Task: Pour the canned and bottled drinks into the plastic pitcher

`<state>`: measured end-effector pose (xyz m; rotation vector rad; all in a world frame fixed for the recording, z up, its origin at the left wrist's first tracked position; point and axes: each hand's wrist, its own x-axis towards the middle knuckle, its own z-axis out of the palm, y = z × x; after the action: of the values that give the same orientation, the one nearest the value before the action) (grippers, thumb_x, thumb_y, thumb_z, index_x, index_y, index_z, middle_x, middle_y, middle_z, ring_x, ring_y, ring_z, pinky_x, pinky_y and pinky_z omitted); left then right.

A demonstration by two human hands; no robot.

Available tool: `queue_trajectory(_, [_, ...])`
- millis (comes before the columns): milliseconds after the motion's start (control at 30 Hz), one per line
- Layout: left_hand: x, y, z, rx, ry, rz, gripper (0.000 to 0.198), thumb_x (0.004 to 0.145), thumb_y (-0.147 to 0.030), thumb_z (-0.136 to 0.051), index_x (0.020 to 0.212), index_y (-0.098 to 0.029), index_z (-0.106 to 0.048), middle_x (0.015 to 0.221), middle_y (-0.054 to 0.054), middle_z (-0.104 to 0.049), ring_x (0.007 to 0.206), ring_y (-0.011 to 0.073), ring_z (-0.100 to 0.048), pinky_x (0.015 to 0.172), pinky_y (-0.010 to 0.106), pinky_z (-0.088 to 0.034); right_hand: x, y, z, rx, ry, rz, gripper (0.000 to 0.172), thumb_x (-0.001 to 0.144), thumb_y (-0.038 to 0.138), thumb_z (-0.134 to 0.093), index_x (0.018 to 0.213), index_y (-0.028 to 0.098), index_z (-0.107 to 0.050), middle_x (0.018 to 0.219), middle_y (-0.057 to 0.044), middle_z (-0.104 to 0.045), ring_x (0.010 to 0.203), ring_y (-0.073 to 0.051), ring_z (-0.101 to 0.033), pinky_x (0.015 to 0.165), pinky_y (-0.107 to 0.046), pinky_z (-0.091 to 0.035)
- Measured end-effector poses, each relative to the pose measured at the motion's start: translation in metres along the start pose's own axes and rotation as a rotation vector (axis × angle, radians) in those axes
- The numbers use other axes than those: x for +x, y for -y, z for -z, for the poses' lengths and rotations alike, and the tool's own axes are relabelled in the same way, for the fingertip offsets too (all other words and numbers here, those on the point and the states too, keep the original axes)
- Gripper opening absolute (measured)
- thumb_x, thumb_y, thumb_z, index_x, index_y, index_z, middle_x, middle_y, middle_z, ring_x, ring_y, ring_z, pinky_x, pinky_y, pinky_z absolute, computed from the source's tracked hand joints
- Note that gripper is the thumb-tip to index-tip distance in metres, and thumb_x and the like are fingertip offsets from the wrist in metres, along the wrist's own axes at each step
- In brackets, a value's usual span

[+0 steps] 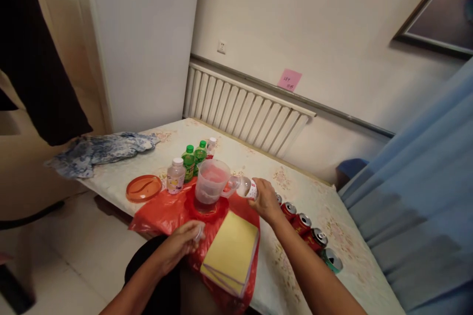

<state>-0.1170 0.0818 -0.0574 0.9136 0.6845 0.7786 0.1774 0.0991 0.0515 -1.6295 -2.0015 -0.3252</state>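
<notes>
The right hand (265,200) is wrapped around a clear bottle (245,188), tipped well over so that its neck points at the plastic jug (210,184); the left hand (185,240), fingers curled, grips a small pale thing (200,232), perhaps the bottle's cap, though it is too blurred to tell. The jug stands upright in a red dish (219,210) on a red plastic bag (158,214), near the front of the surface (254,155); a stack of yellow pads (232,248) lies just beside it. The step in hand looks like pouring from the bottle into the jug; whether liquid is running, I cannot tell, nor whether the mouth is over the rim or beside the handle. That move seems to call for the mouth above the rim and a slow tilt; the jug, held by neither hand, could be knocked.
</notes>
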Motion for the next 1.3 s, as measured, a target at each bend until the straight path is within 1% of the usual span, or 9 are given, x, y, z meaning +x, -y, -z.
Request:
queue_trajectory(100, [-0.005, 0.028, 0.025, -0.264, 0.02, 0.127, 0.037, 0.072, -0.037, -0.082, 0.1, -0.018, -0.068, 0.09, 0.005, -0.069, 0.068, 0.0111, -0.061, 0.066, 0.022, -0.047, 0.028, -0.005, 0.007, -0.125, 0.0, 0.03, 0.056, 0.068, 0.014, -0.064, 0.123, 0.018, -0.054, 0.115, -0.012, -0.059, 0.104, -0.028, -0.05, 0.093, -0.042, -0.039])
queue_trajectory(167, [-0.008, 0.038, 0.035, -0.345, 0.041, 0.139, 0.036, 0.072, -0.034, -0.082, 0.101, -0.018, -0.07, 0.092, 0.006, -0.07, 0.073, 0.0128, -0.064, 0.07, 0.023, -0.049, 0.044, -0.006, 0.011, -0.201, 0.008, 0.071, 0.056, 0.068, 0.014, -0.064, 0.123, 0.017, -0.054, 0.114, -0.012, -0.058, 0.103, -0.028, -0.049, 0.093, -0.042, -0.037])
queue_trajectory(233, [-0.01, 0.04, 0.039, -0.382, 0.064, 0.133, 0.035, 0.072, -0.032, -0.082, 0.102, -0.018, -0.071, 0.092, 0.005, -0.07, 0.075, 0.0135, -0.064, 0.072, 0.024, -0.05, 0.057, -0.006, 0.013, -0.277, 0.024, 0.121, 0.053, 0.069, 0.013, -0.064, 0.121, 0.017, -0.055, 0.111, -0.012, -0.058, 0.101, -0.029, -0.048, 0.093, -0.041, -0.035])
queue_trajectory(400, [-0.008, 0.039, 0.038, -0.431, 0.081, 0.109, 0.035, 0.073, -0.031, -0.082, 0.104, -0.018, -0.072, 0.094, 0.006, -0.07, 0.076, 0.0134, -0.064, 0.072, 0.024, -0.05, 0.08, -0.004, 0.012, -0.421, 0.06, 0.211, 0.045, 0.07, 0.007, -0.06, 0.114, 0.018, -0.059, 0.108, -0.014, -0.058, 0.1, -0.03, -0.045, 0.095, -0.044, -0.031])
queue_trajectory(500, [-0.007, 0.041, 0.039, -0.451, 0.095, 0.097, 0.034, 0.074, -0.028, -0.081, 0.105, -0.017, -0.071, 0.095, 0.007, -0.07, 0.077, 0.0131, -0.064, 0.073, 0.024, -0.05, 0.089, 0.0, 0.012, -0.447, 0.061, 0.262, 0.041, 0.076, 0.007, -0.057, 0.115, 0.017, -0.059, 0.108, -0.015, -0.058, 0.102, -0.03, -0.044, 0.099, -0.047, -0.028])
queue_trajectory(600, [-0.006, 0.044, 0.041, -0.453, 0.109, 0.085, 0.034, 0.076, -0.027, -0.08, 0.106, -0.018, -0.071, 0.096, 0.007, -0.069, 0.077, 0.0129, -0.064, 0.074, 0.025, -0.05, 0.097, 0.007, 0.016, -0.468, 0.069, 0.321, 0.036, 0.082, 0.007, -0.052, 0.115, 0.017, -0.059, 0.108, -0.015, -0.059, 0.105, -0.03, -0.044, 0.103, -0.049, -0.024])
queue_trajectory(767, [-0.006, 0.047, 0.043, -0.453, 0.125, 0.078, 0.033, 0.077, -0.024, -0.079, 0.108, -0.017, -0.07, 0.098, 0.007, -0.069, 0.079, 0.0136, -0.064, 0.074, 0.026, -0.05, 0.108, 0.023, 0.026, -0.568, 0.114, 0.409, 0.031, 0.087, 0.011, -0.05, 0.116, 0.016, -0.058, 0.114, -0.016, -0.058, 0.11, -0.03, -0.043, 0.107, -0.051, -0.021])
queue_trajectory(967, [-0.006, 0.047, 0.043, -0.465, 0.127, 0.078, 0.03, 0.08, -0.022, -0.076, 0.108, -0.016, -0.069, 0.101, 0.009, -0.07, 0.08, 0.0139, -0.065, 0.075, 0.025, -0.05, 0.117, 0.036, 0.03, -0.67, 0.107, 0.508, 0.025, 0.094, 0.015, -0.044, 0.114, 0.016, -0.059, 0.11, -0.014, -0.059, 0.112, -0.03, -0.045, 0.111, -0.052, -0.019])
queue_trajectory(1300, [-0.008, 0.045, 0.041, -0.459, 0.127, 0.067, 0.031, 0.08, -0.022, -0.076, 0.109, -0.016, -0.069, 0.1, 0.01, -0.07, 0.08, 0.015, -0.065, 0.074, 0.025, -0.05, 0.122, 0.048, 0.032, -0.709, 0.117, 0.596, 0.019, 0.094, 0.015, -0.046, 0.107, 0.016, -0.059, 0.104, -0.012, -0.059, 0.108, -0.029, -0.047, 0.113, -0.054, -0.022])
